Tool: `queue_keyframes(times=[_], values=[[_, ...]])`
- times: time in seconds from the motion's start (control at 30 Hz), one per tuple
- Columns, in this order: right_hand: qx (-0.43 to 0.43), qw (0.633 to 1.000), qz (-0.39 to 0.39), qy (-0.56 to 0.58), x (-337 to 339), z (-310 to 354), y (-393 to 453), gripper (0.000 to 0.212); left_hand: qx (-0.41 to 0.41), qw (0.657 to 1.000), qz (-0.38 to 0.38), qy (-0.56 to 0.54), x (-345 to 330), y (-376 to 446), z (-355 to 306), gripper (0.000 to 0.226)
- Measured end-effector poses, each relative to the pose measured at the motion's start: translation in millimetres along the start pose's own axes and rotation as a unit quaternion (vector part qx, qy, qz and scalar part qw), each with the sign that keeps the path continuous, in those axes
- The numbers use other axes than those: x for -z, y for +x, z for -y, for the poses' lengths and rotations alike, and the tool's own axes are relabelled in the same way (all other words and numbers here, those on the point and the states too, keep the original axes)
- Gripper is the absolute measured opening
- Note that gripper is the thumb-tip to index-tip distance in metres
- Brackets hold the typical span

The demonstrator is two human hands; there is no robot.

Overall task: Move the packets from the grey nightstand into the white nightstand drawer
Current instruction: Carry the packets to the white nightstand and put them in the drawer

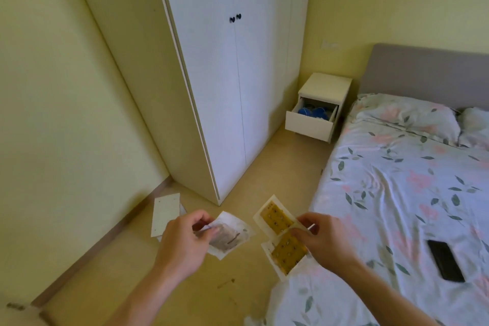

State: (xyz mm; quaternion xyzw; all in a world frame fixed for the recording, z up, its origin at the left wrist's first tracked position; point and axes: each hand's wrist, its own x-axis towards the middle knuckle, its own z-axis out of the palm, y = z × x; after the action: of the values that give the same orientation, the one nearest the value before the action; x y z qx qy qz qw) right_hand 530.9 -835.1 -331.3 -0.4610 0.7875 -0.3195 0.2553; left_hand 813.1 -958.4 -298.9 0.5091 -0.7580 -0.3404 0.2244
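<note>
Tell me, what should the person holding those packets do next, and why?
Probably walk toward the white nightstand. The left hand grips a grey packet, the right hand two yellow packets, and the open drawer stands far across the floor.

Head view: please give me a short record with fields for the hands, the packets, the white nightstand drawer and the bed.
left hand: pinches grey packet
right hand: pinches two yellow packets, fanned apart
white nightstand: far corner, between wardrobe and bed
drawer: pulled open, blue items inside
on bed: black phone
floor: white board beside wall
</note>
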Motion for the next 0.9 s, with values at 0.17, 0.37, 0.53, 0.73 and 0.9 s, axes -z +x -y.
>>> queue_keyframes(times=[0.17, 0.37, 0.53, 0.73, 0.9], values=[[0.025, 0.999, 0.012, 0.016, -36, 55, 83, 0.004, 0.004, 1.0, -0.027, -0.002, 52, 90, 22, 0.017], [0.035, 0.999, -0.016, 0.03, -28, 97, 160, 0.004, -0.01, 1.0, -0.011, -0.011, 68, 199, 16, 0.015], [0.0, 0.998, -0.058, 0.032, -31, 100, 224, 0.004, -0.045, 0.998, 0.029, -0.027, 61, 292, 19, 0.014], [-0.045, 0.991, -0.118, 0.042, -33, 114, 299, 0.01, -0.089, 0.992, 0.084, -0.03, 59, 403, 23, 0.012], [-0.099, 0.976, -0.187, 0.056, -20, 119, 341, 0.007, -0.142, 0.978, 0.154, -0.019, 29, 498, 2, 0.011]])
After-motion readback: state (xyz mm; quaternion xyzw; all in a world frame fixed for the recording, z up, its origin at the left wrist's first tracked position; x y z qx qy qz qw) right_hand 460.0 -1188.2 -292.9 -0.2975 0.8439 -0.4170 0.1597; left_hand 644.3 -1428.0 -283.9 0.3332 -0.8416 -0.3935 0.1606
